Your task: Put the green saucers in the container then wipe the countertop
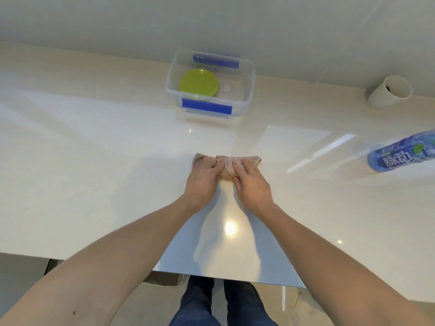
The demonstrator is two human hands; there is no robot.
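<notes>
Both my hands press a bunched pinkish cloth (227, 167) against the table (94, 142), left hand (202, 178) and right hand (250, 182) side by side, fingers curled into its folds. Green saucers (198, 82), probably stacked, sit inside the clear container (249, 90) beyond.

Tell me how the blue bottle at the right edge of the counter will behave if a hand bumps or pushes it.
The blue bottle looks tall and narrow, so a bump high up would probably tip it. Its round body would likely roll once down. The countertop is glossy, with sharp reflections, so a low push may just slide it. How full it is, and so its weight, cannot be told.
</notes>
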